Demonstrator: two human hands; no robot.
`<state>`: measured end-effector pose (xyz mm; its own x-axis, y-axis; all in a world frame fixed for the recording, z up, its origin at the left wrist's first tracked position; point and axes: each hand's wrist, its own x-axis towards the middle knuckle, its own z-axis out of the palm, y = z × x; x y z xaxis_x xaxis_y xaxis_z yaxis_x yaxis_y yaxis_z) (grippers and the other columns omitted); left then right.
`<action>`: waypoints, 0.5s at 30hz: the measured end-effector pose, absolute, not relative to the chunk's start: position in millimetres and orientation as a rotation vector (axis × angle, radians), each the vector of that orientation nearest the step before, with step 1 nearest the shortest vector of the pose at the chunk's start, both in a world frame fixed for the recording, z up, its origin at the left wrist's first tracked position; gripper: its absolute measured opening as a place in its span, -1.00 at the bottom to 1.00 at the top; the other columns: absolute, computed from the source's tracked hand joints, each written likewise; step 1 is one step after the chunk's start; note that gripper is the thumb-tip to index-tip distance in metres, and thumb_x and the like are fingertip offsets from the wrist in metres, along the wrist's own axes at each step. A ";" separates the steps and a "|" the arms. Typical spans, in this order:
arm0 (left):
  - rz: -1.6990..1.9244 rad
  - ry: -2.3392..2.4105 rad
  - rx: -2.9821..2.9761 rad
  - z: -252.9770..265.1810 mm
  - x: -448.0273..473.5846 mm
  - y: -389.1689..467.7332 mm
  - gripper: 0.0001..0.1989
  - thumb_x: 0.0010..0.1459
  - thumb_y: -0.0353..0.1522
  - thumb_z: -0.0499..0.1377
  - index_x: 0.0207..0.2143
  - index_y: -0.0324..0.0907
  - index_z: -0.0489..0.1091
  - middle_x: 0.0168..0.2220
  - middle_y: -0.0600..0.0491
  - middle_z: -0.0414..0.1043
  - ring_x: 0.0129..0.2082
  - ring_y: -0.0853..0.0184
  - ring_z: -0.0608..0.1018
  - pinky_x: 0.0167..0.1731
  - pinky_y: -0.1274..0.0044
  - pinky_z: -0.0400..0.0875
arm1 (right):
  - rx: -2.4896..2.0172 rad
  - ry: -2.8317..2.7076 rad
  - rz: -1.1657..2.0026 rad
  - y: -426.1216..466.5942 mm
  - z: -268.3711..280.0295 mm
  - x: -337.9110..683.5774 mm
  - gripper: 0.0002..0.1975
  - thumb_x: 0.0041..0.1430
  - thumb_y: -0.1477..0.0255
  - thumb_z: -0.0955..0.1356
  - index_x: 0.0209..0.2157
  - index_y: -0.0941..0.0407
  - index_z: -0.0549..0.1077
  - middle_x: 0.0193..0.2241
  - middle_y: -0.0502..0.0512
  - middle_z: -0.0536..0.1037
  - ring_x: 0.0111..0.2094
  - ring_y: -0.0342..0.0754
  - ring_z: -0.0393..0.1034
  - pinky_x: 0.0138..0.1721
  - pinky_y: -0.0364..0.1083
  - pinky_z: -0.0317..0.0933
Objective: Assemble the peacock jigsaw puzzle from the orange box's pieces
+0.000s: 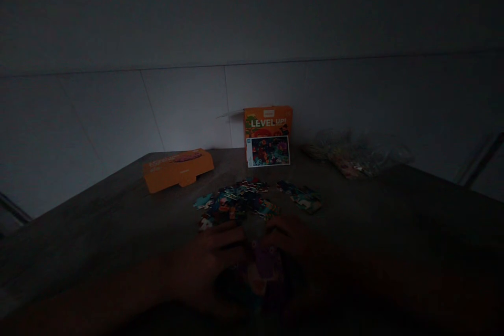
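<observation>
The picture is very dark. Several purple and dark jigsaw puzzle pieces (264, 265) lie close to me, between my two hands, and appear joined. My left hand (212, 260) curls round their left side, with the fingers at the top edge and the thumb lower down. On the right, my right hand (289, 236) bends its fingers over the upper right edge; its lower part is lost in shadow. Just beyond the fingers lies a loose pile of jigsaw pieces (232, 202). A smaller group of pieces (303, 198) is to its right.
An orange "LEVEL UP!" box (270, 121) stands at the back of the grey table (118, 205), a picture card (268, 151) leaning on it. An orange box part (179, 170) lies left. Clear plastic bags (354, 155) lie at the back right, near the tiled wall (189, 105).
</observation>
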<state>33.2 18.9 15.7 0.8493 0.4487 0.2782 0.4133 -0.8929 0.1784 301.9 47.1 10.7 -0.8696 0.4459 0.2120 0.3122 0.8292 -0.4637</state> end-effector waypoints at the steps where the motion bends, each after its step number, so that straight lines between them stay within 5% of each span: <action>1: 0.482 0.683 2.907 16.1 33.3 18.8 -0.44 -0.05 -0.02 0.34 -0.07 -0.13 0.39 -0.13 0.00 0.45 -0.19 0.19 0.49 -0.17 0.40 0.42 | -0.580 -2.704 0.624 47.1 12.2 301.6 -0.08 -0.24 -0.11 0.52 0.09 0.13 0.40 0.04 0.28 0.34 0.04 0.22 0.25 0.06 0.17 0.23; 8: 0.508 0.673 2.884 18.1 33.5 19.3 -0.38 -0.12 -0.07 0.38 -0.03 -0.12 0.37 -0.12 0.00 0.46 -0.16 0.16 0.50 -0.14 0.35 0.43 | -0.637 -2.705 0.649 43.9 18.8 299.7 -0.09 -0.29 -0.16 0.51 0.02 0.14 0.44 0.02 0.28 0.35 0.02 0.22 0.25 0.05 0.17 0.23; 15: 0.528 0.631 2.893 18.0 33.7 17.0 -0.47 0.06 0.01 0.25 -0.05 -0.14 0.37 -0.16 -0.04 0.48 -0.21 0.16 0.50 -0.21 0.37 0.42 | -0.644 -2.745 0.638 46.7 17.4 302.0 -0.08 -0.24 -0.13 0.50 0.09 0.15 0.40 0.09 0.32 0.32 0.08 0.25 0.22 0.07 0.17 0.21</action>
